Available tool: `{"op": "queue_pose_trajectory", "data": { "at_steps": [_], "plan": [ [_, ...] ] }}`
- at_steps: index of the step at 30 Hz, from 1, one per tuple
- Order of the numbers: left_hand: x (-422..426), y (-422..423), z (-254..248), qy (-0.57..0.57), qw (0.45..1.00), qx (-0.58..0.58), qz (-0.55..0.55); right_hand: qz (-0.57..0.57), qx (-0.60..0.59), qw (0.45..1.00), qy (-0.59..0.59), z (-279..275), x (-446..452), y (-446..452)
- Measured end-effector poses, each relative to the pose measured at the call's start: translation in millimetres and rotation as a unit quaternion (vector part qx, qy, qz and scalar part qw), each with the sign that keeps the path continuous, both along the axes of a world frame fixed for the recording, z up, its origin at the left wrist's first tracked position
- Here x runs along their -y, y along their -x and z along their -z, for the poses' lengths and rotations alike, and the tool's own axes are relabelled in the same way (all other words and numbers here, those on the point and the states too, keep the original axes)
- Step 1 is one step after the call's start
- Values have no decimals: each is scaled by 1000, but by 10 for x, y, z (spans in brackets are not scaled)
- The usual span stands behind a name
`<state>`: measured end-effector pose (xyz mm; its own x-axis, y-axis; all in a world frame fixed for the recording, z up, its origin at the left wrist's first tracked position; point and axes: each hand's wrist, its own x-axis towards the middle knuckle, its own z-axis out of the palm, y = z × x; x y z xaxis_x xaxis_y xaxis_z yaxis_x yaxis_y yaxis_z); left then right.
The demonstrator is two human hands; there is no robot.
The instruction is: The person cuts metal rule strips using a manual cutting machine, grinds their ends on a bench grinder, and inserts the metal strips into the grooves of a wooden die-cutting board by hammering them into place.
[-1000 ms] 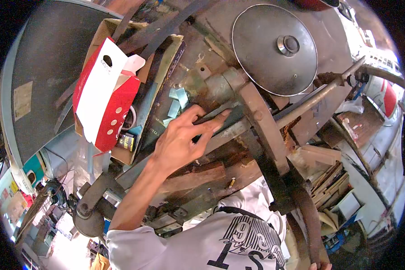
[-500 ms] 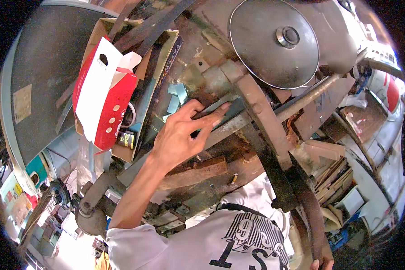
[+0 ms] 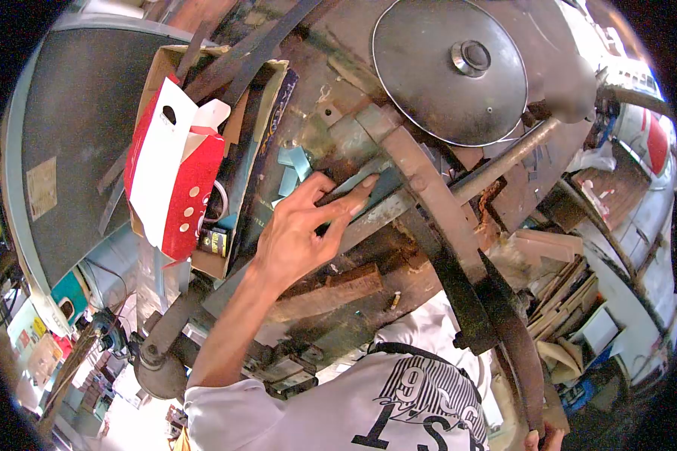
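Observation:
My left hand (image 3: 297,233) is closed on a flat grey metal strip (image 3: 384,184), thumb and fingers pinching its edges. The strip's far end lies against the jaw of a heavy brown metal cutter (image 3: 432,199). Small bluish metal pieces (image 3: 292,169) lie just beyond my left hand. At the bottom right, my right hand (image 3: 545,440) is wrapped round the lower end of the cutter's long curved lever (image 3: 523,361); only some fingers show.
A glass pan lid (image 3: 447,83) lies at the top. On the left, a red and white carton (image 3: 177,169) stands in a cardboard box (image 3: 274,98). A round bar (image 3: 508,161) runs right from the cutter. Wooden pieces (image 3: 331,293) lie below my left hand.
The view has shifted slightly, and the lid sits further left. My left hand is still on the strip. A little more of my right hand shows at the lever's end.

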<state>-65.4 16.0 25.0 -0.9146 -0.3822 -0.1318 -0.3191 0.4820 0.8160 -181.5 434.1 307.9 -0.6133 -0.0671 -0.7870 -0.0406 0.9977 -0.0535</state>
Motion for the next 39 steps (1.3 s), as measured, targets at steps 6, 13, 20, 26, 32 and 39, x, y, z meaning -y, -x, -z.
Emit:
{"op": "queue_pose_trajectory", "data": {
  "at_steps": [6, 13, 20, 26, 32, 39],
  "plan": [
    [-28, 37, -11, 43, 999, -17, -12, -6, 20, 999, -35, -21, -114, 2],
    [-66, 62, -32, 69, 997, -7, -17, 15, 34, 994, -104, 14, -236, -46],
    [-97, 98, -81, 42, 998, -41, -30, -27, 9, 991, 129, 2299, -1576, -271],
    [-46, 28, -23, 69, 997, -15, 6, -28, 94, 978, 185, 2406, -1017, 77],
    [29, -278, -166, 42, 993, 63, -95, -132, -128, 881, 436, 2823, 958, 1045],
    [-73, -411, -524, 124, 977, 74, -155, -504, -180, 793, 291, 3569, 2567, 910]
  ]
}}
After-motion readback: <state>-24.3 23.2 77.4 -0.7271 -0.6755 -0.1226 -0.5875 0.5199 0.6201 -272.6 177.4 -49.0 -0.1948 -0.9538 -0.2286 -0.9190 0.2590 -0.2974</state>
